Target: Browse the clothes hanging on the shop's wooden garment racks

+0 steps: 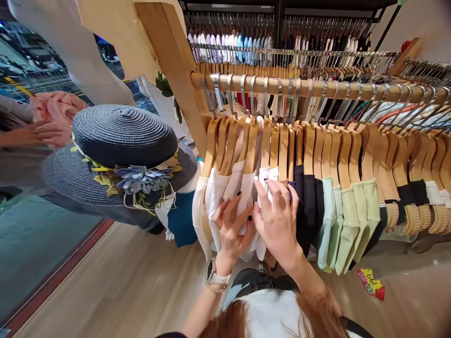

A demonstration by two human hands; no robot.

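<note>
Pale, strapless-looking tops hang edge-on from wooden hangers in front of me. My left hand [232,230] has its fingers bent against a pale pink top [247,190], the thumb and fingertips pressing its cloth. At the right edge of that same top is the thumb of my right hand [278,220]. Its other fingers curve up over the neighbouring white top [264,173]. The two hands are close together, thumbs nearly meeting. To their left hang a white top [215,188] and a cream top [200,211]. Cloth behind my fingers is hidden.
A wooden rail [253,83] carries several hangers. Black tops [308,197] and green tops [348,216] hang to the right. A dark straw hat [123,134] with flowers stands at left, by a teal garment [182,218]. A bright tag [371,283] is low right. Another person's hand [26,134] holds pink cloth.
</note>
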